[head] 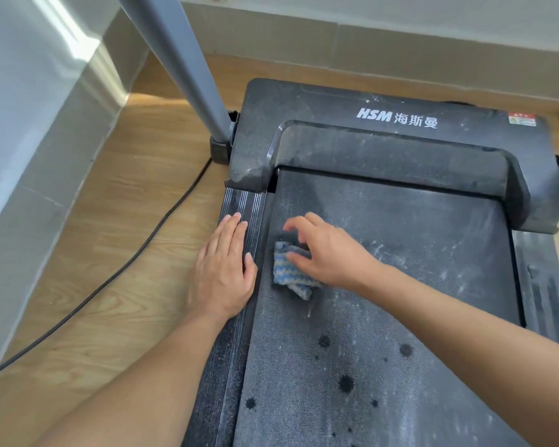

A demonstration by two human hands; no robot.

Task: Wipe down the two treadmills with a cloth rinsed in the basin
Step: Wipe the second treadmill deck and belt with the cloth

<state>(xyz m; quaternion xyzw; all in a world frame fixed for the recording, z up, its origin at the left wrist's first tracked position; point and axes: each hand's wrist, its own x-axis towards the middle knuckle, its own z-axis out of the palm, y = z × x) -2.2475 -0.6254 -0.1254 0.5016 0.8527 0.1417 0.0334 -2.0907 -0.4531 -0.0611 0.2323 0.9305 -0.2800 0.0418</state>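
Blue-and-grey cloth (288,269) lies bunched on the dusty treadmill belt (384,285), close to its left edge and just near of the motor cover (336,101). I have my right hand (329,253) on top of it, fingers curled and clutching the fabric. My left hand (225,269) lies flat on the ribbed left side rail (242,204), fingers straight and together. A black cable (142,246) crosses the floor at left.

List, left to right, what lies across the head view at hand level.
Tiled wall → black cable → left hand → cloth → right hand → treadmill's right side rail.
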